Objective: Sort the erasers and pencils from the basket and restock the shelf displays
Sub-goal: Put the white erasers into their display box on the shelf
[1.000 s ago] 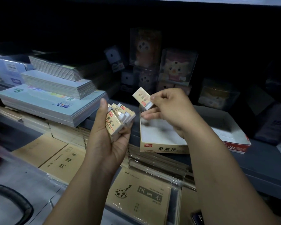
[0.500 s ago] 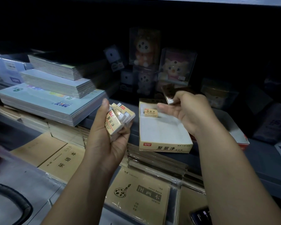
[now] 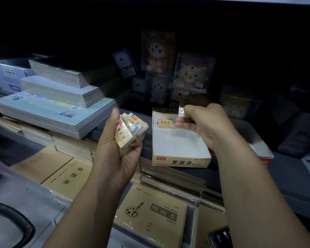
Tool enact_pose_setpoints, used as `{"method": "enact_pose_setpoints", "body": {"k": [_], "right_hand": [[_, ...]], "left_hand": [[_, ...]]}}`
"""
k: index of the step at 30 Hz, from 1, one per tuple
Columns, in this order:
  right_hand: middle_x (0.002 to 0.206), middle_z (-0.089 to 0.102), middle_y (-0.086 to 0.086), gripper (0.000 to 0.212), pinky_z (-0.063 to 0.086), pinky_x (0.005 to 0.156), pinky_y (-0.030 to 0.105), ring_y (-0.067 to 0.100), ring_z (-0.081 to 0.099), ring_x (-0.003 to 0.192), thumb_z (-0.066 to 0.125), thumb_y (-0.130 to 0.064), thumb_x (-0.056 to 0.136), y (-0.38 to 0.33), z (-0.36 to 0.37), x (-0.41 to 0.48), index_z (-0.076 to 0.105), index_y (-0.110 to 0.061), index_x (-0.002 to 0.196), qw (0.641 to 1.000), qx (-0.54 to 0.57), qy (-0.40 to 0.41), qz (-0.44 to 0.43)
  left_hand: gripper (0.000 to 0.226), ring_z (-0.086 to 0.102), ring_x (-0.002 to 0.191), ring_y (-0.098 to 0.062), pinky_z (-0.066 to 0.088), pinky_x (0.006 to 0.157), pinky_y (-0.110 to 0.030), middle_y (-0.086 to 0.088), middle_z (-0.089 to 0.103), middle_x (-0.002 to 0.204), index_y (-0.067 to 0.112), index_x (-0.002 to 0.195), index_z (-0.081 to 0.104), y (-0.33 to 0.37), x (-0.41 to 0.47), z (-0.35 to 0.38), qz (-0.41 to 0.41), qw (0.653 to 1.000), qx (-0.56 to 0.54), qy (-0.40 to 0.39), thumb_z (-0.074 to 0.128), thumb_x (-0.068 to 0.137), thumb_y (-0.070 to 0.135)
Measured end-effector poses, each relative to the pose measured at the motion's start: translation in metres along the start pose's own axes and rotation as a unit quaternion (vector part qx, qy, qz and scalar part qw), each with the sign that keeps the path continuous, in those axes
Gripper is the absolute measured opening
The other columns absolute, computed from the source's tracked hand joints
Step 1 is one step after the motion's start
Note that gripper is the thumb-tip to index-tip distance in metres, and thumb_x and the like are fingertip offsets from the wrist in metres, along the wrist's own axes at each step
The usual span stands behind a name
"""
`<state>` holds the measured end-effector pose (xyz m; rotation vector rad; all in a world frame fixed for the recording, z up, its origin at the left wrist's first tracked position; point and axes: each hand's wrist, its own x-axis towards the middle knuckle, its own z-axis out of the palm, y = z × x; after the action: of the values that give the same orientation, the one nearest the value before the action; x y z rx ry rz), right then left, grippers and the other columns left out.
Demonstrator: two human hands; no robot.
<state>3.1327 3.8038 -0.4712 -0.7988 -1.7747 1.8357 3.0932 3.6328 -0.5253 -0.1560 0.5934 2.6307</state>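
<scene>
Erasers (image 3: 126, 136), rectangular in tan paper sleeves, sit clamped in left hand (image 3: 118, 158) fingers; right hand (image 3: 204, 126) fingers pinch another eraser (image 3: 181, 110).

shelf (image 3: 290, 183) | eraser box (image 3: 181, 161) at front | notebook stacks (image 3: 48, 117) left | boxed toys (image 3: 193, 72) behind

Display box (image 3: 182, 162), center frame: its front wall reads 聚屑净. The lone eraser (image 3: 166, 123) inside it shows 聚屑净 over 2B ERASER. Same two lines on the front eraser (image 3: 123, 138) in the left hand (image 3: 118, 158). Lower left, the brown notebook (image 3: 72, 176) says 英语本; bottom center, the drawing book (image 3: 164, 212) says 图画本. Blurred eraser (image 3: 180, 109) in the right hand (image 3: 204, 126): unreadable.
</scene>
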Motion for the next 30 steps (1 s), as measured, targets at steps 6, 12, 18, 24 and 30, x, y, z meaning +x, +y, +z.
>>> {"method": "enact_pose_setpoints", "body": {"k": [6, 12, 18, 24, 30], "right_hand": [[0.07, 0.073, 0.009, 0.017, 0.057, 0.068, 0.038, 0.024, 0.07, 0.071, 0.066, -0.024, 0.086, 0.005, -0.008, 0.009, 0.066, -0.01, 0.078, 0.976, -0.175, 0.1, -0.078], [0.059, 0.072, 0.001, 0.015, 0.061, 0.08, 0.038, 0.017, 0.074, 0.066, 0.069, -0.022, 0.085, 0.009, -0.007, 0.015, 0.07, -0.007, 0.086, 0.981, -0.164, 0.084, -0.06], [0.078, 0.066, 0.005, 0.024, 0.055, 0.067, 0.041, 0.027, 0.064, 0.078, 0.07, -0.036, 0.083, 0.013, -0.012, 0.013, 0.067, -0.014, 0.075, 0.935, -0.312, 0.112, -0.123], [0.082, 0.066, 0.004, 0.029, 0.047, 0.067, 0.033, 0.031, 0.062, 0.083, 0.064, -0.042, 0.089, 0.018, -0.007, 0.014, 0.07, -0.015, 0.081, 0.902, -0.39, 0.139, -0.121], [0.095, 0.068, 0.012, 0.023, 0.043, 0.07, 0.033, 0.038, 0.063, 0.091, 0.061, -0.034, 0.094, 0.023, -0.007, 0.019, 0.073, -0.013, 0.094, 0.861, -0.468, 0.155, -0.125]], "left_hand": [[0.033, 0.063, 0.11, -0.017, 0.049, 0.104, -0.028, -0.005, 0.072, 0.102, 0.013, 0.103, 0.07, 0.001, -0.002, -0.001, 0.004, 1.0, 0.014, -0.002, 0.077, 0.077, 0.033], [0.032, 0.059, 0.121, -0.018, 0.053, 0.061, -0.015, -0.006, 0.067, 0.106, 0.014, 0.102, 0.07, 0.0, -0.002, -0.001, -0.005, 1.0, 0.013, -0.002, 0.079, 0.078, 0.034], [0.032, 0.061, 0.107, -0.017, 0.049, 0.098, -0.021, -0.006, 0.069, 0.101, 0.013, 0.1, 0.071, 0.0, -0.004, 0.001, 0.001, 1.0, 0.019, 0.006, 0.078, 0.077, 0.034], [0.029, 0.061, 0.108, -0.019, 0.048, 0.062, -0.014, -0.006, 0.069, 0.098, 0.014, 0.099, 0.07, 0.0, -0.004, 0.001, -0.004, 1.0, 0.024, -0.001, 0.078, 0.08, 0.034], [0.033, 0.059, 0.105, -0.017, 0.046, 0.064, -0.015, -0.006, 0.068, 0.098, 0.014, 0.103, 0.069, 0.001, -0.005, 0.002, -0.005, 1.0, 0.031, 0.001, 0.078, 0.078, 0.034]]}}
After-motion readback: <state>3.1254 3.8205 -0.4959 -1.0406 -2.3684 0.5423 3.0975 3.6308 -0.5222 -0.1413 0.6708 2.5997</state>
